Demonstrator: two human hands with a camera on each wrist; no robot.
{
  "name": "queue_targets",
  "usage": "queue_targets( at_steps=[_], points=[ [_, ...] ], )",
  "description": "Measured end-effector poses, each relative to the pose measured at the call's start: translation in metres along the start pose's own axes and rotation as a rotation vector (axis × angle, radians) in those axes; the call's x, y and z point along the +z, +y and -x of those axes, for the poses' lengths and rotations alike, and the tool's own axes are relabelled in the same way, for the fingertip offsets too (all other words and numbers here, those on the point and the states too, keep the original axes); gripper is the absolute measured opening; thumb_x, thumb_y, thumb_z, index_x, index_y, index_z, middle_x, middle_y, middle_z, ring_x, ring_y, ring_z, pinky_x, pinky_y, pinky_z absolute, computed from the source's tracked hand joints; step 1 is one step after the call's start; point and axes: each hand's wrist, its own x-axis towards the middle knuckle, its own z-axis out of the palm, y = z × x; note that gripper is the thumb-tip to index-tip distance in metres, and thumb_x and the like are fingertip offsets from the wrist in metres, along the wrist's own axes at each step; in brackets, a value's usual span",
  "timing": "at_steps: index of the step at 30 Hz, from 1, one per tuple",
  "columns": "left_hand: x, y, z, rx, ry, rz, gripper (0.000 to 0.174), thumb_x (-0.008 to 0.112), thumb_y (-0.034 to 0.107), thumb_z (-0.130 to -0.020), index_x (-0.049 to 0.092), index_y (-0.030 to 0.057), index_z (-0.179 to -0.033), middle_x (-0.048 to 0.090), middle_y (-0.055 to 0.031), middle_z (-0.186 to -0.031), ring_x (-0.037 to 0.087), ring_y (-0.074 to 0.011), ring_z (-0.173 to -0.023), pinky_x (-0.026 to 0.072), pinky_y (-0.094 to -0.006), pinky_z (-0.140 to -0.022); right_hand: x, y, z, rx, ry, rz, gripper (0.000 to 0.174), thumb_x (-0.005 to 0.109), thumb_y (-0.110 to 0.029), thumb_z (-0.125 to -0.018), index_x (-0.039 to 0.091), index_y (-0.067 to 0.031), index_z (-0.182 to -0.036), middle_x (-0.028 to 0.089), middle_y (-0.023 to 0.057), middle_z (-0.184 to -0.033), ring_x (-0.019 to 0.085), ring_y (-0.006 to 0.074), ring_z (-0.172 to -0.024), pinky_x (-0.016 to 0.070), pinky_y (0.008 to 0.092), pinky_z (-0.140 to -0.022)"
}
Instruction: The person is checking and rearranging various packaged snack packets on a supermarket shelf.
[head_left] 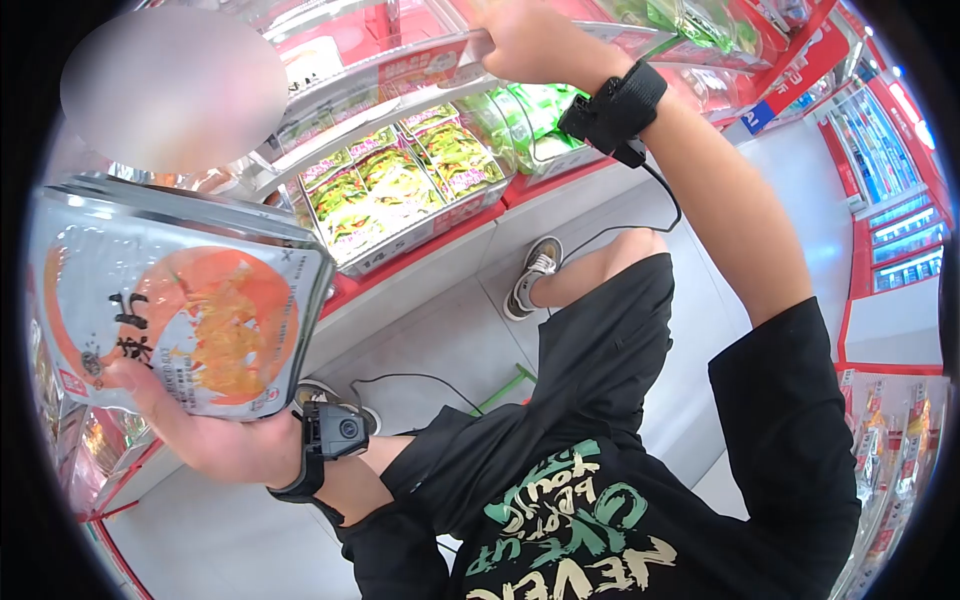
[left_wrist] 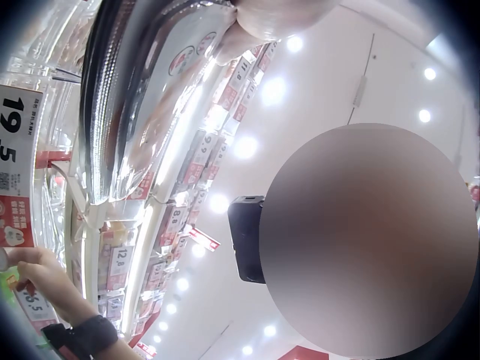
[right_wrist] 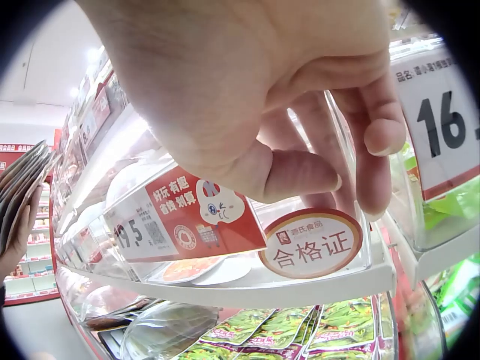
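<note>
In the head view my left hand (head_left: 225, 440) grips a stack of flat food pouches (head_left: 215, 330) at the left, thumb across the front one. That pouch is silver-white with an orange round picture of shredded food. Several pouch edges (right_wrist: 19, 187) fan out in the right wrist view. My right hand (head_left: 545, 45) is up at the shelf, its fingers curled at the edge of a clear shelf front panel (right_wrist: 352, 225). Close below the fingers is an oval label (right_wrist: 315, 244), beside a red and white price tag (right_wrist: 184, 217). Part of the fingers is hidden behind the hand.
Under the panel, a bin (head_left: 350, 265) holds green and yellow packets (head_left: 400, 180). Another price card (right_wrist: 442, 124) stands right of my hand. A cable (head_left: 675, 200) hangs from the right wrist camera. Lit shelves (head_left: 880, 180) line the far aisle.
</note>
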Motion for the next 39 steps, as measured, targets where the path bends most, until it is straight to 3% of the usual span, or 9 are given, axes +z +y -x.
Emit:
queue_targets(
  at_steps=[2, 6, 10, 12, 14, 18, 20, 27, 39],
  points=[
    [-0.006, -0.002, -0.002, -0.010, -0.070, 0.002, 0.051, 0.051, 0.037, -0.093, 0.044, -0.0026, -0.124, 0.054, -0.0172, -0.118, 0.058, -0.0284, -0.104, 0.0469, -0.0440, -0.092, -0.007, -0.005, 0.000, -0.057, 0.030, 0.105, 0.018, 0.054, -0.008, -0.066, 0.064, -0.0021, -0.080, 0.063, 0.0193, -0.079, 0.060, 0.0377, -0.078, 0.0476, 0.0447, -0.069],
    [-0.020, -0.007, -0.005, -0.068, -0.208, 0.120, 0.046, 0.056, 0.030, -0.092, 0.044, -0.0015, -0.124, 0.056, -0.0142, -0.115, 0.060, -0.0240, -0.100, 0.0501, -0.0391, -0.087, 0.001, -0.002, 0.005, -0.106, 0.185, 0.005, 0.016, 0.055, -0.013, -0.068, 0.063, -0.0028, -0.078, 0.063, 0.0177, -0.084, 0.061, 0.0355, -0.082, 0.0502, 0.0437, -0.073],
    [-0.013, -0.009, -0.003, -0.042, -0.174, 0.152, 0.046, 0.062, 0.019, -0.088, 0.042, -0.0032, -0.123, 0.055, -0.0142, -0.114, 0.059, -0.0214, -0.099, 0.0484, -0.0371, -0.086, 0.007, 0.003, 0.009, -0.214, 0.301, -0.142, 0.027, 0.050, -0.002, -0.071, 0.059, -0.0035, -0.096, 0.062, 0.0190, -0.094, 0.061, 0.0359, -0.084, 0.0490, 0.0449, -0.072],
    [-0.012, -0.007, -0.001, -0.077, -0.168, 0.154, 0.048, 0.065, 0.017, -0.087, 0.041, -0.0032, -0.124, 0.054, -0.0135, -0.115, 0.057, -0.0200, -0.101, 0.0469, -0.0353, -0.087, -0.006, -0.008, 0.013, -0.028, 0.146, -0.099, 0.049, 0.044, 0.006, -0.068, 0.054, -0.0052, -0.114, 0.059, 0.0195, -0.110, 0.058, 0.0355, -0.095, 0.0476, 0.0435, -0.078],
    [-0.014, -0.007, -0.002, -0.105, -0.185, 0.137, 0.051, 0.066, 0.017, -0.086, 0.040, -0.0031, -0.125, 0.054, -0.0127, -0.116, 0.056, -0.0189, -0.103, 0.0451, -0.0334, -0.089, -0.036, -0.048, 0.014, 0.144, 0.170, 0.118, 0.051, 0.041, 0.009, -0.068, 0.055, -0.0045, -0.115, 0.059, 0.0195, -0.111, 0.058, 0.0364, -0.091, 0.0475, 0.0439, -0.075],
    [-0.013, -0.012, -0.003, -0.072, -0.235, 0.130, 0.047, 0.061, 0.019, -0.089, 0.039, -0.0008, -0.126, 0.055, -0.0132, -0.114, 0.060, -0.0211, -0.098, 0.0512, -0.0352, -0.083, -0.077, -0.105, 0.019, -0.223, 0.390, -0.357, 0.033, 0.057, -0.007, -0.081, 0.055, -0.0024, -0.114, 0.063, 0.0163, -0.092, 0.062, 0.0293, -0.073, 0.0481, 0.0394, -0.065],
    [-0.010, -0.011, -0.003, -0.165, -0.237, 0.206, 0.050, 0.067, 0.017, -0.085, 0.041, -0.0015, -0.125, 0.054, -0.0107, -0.114, 0.056, -0.0171, -0.102, 0.0446, -0.0322, -0.089, -0.091, -0.139, 0.024, -0.115, 0.117, -0.782, 0.036, 0.063, -0.020, -0.085, 0.056, -0.0016, -0.115, 0.063, 0.0146, -0.082, 0.060, 0.0226, -0.066, 0.0471, 0.0339, -0.061],
    [-0.003, -0.015, -0.002, -0.309, -0.309, 0.273, 0.046, 0.065, 0.017, -0.087, 0.043, -0.0012, -0.122, 0.055, -0.0107, -0.115, 0.058, -0.0161, -0.100, 0.0480, -0.0306, -0.086, -0.087, -0.166, 0.029, -0.041, -0.185, -0.830, 0.059, 0.077, -0.026, -0.075, 0.051, 0.0012, -0.121, 0.064, 0.0085, -0.089, 0.056, 0.0070, -0.066, 0.0441, 0.0223, -0.059],
    [-0.006, -0.022, -0.003, -0.264, -0.350, 0.226, 0.043, 0.052, 0.028, -0.095, 0.042, -0.0020, -0.123, 0.057, -0.0141, -0.114, 0.062, -0.0204, -0.099, 0.0530, -0.0344, -0.082, -0.067, -0.156, 0.040, -0.047, -0.099, -0.984, 0.042, 0.069, -0.020, -0.083, 0.055, 0.0067, -0.112, 0.067, 0.0136, -0.087, 0.064, 0.0120, -0.076, 0.0518, 0.0268, -0.067]
  ],
)
